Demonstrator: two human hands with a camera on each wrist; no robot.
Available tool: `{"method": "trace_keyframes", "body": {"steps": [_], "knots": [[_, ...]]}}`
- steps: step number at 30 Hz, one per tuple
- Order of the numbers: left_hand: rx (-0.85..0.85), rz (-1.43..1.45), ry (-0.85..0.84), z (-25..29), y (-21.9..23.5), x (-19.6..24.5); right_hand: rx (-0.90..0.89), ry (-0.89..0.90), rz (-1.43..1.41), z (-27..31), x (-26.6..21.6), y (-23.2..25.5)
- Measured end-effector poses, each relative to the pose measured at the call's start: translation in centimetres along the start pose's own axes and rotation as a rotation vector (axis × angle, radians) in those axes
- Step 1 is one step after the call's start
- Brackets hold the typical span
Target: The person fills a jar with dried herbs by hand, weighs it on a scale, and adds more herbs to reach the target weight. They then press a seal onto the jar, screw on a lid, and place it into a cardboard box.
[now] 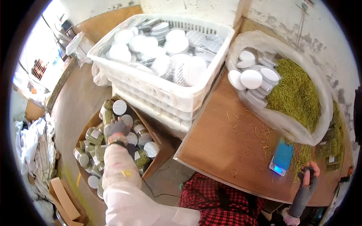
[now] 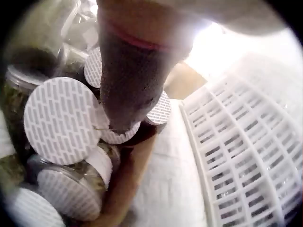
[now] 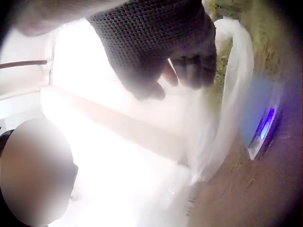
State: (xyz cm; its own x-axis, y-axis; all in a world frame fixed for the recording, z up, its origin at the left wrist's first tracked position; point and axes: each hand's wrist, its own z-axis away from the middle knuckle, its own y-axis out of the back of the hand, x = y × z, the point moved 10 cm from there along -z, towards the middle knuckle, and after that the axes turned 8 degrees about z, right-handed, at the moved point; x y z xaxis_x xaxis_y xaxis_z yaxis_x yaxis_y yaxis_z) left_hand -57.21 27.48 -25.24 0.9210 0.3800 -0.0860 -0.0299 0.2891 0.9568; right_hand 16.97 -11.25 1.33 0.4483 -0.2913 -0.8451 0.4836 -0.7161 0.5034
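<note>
My left hand (image 1: 119,129), in a dark fingerless glove, reaches down into a cardboard box (image 1: 160,151) of clear jars with patterned round lids. A jar (image 1: 107,117) with green contents lies right beside its fingers. In the left wrist view the gloved hand (image 2: 135,85) hangs over a patterned lid (image 2: 61,120); its fingertips are mostly hidden, so I cannot tell whether they grip a jar. My right hand (image 1: 310,174), also gloved, is over the table's right side near a small blue-topped scale (image 1: 283,154). Its fingers are loosely bent, with nothing seen between them.
A white plastic crate (image 1: 158,81) full of round lids stands behind the box. On the brown table (image 1: 215,147), an open clear bag (image 1: 327,113) holds thin green strands (image 1: 298,94) and white lids (image 1: 251,79). Filled jars (image 1: 332,150) stand at the far right.
</note>
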Motion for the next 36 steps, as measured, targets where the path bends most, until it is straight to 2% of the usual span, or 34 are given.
{"method": "trace_keyframes", "body": {"steps": [1, 2, 4, 6, 7, 9, 11, 14, 16, 17, 19, 21, 23, 24, 26, 27, 29, 30, 31, 33, 36], "knots": [[0.032, -0.025, -0.070, 0.7, 0.1, 0.5, 0.005, -0.029, 0.038, 0.2, 0.6, 0.7], [0.096, -0.038, -0.123, -2.0, -2.6, -0.4, 0.011, -0.040, 0.044, 0.0, 1.3, 1.2], [0.177, 0.000, -0.121, 0.4, 0.1, 2.2, 0.042, -0.047, 0.046, -0.1, 2.5, 2.4], [0.250, 0.041, -0.211, -0.1, -0.2, 3.4, 0.002, 0.100, 0.137, -0.3, 0.7, 2.7], [0.294, 0.089, -0.269, 0.1, -0.2, 4.3, 0.008, 0.124, 0.046, -0.6, 0.8, 3.1], [0.444, 0.240, -0.410, 1.8, 1.0, 5.7, 0.061, 0.188, 0.183, -1.6, 2.0, 5.5], [0.669, 0.454, -0.577, 5.7, 4.5, 6.9, 0.129, 0.099, 0.212, -2.5, 3.3, 8.6], [0.982, 0.735, -0.821, 15.4, 10.7, 8.3, 0.268, -0.017, 0.169, -4.5, 9.3, 15.8], [1.080, 0.866, -1.031, 19.8, 11.9, 9.8, 0.376, -0.077, 0.106, -6.0, 14.5, 20.4], [1.071, 0.778, -0.812, 29.4, 16.8, 13.7, 0.383, -0.074, 0.101, -7.1, 16.1, 21.7], [0.905, 0.847, -0.880, 32.6, 16.4, 16.5, 0.520, -0.072, 0.459, -9.3, 17.0, 24.5], [0.704, 0.931, -0.914, 35.4, 16.0, 20.3, 0.508, -0.120, 0.404, -12.6, 16.8, 23.6], [0.878, 0.541, -1.193, 41.6, 17.7, 25.5, 0.548, -0.030, 0.473, -15.8, 15.8, 22.3], [0.889, 0.527, -1.203, 43.1, 17.7, 26.6, 0.554, -0.040, 0.457, -17.1, 15.6, 21.4], [0.798, 0.483, -1.122, 43.8, 16.3, 29.0, 0.584, -0.183, 0.616, -18.8, 15.0, 20.2], [0.811, 0.461, -1.126, 43.2, 15.0, 29.4, 0.580, -0.194, 0.594, -19.2, 14.6, 20.0], [0.585, 0.608, -1.060, 38.6, 11.6, 28.5, 0.554, -0.182, 0.585, -20.1, 13.8, 18.9], [0.560, 0.652, -1.008, 39.4, 12.2, 28.6, 0.570, -0.112, 0.572, -20.6, 13.9, 18.9], [0.577, 0.628, -1.004, 39.4, 12.3, 28.8, 0.559, -0.121, 0.548, -21.6, 15.2, 19.2], [0.535, 0.759, -1.020, 38.7, 11.8, 28.5, 0.591, 0.063, 0.525, -23.0, 16.3, 19.6], [0.555, 0.760, -1.042, 38.6, 11.7, 28.6, 0.604, 0.136, 0.522, -22.1, 15.5, 20.2]]}}
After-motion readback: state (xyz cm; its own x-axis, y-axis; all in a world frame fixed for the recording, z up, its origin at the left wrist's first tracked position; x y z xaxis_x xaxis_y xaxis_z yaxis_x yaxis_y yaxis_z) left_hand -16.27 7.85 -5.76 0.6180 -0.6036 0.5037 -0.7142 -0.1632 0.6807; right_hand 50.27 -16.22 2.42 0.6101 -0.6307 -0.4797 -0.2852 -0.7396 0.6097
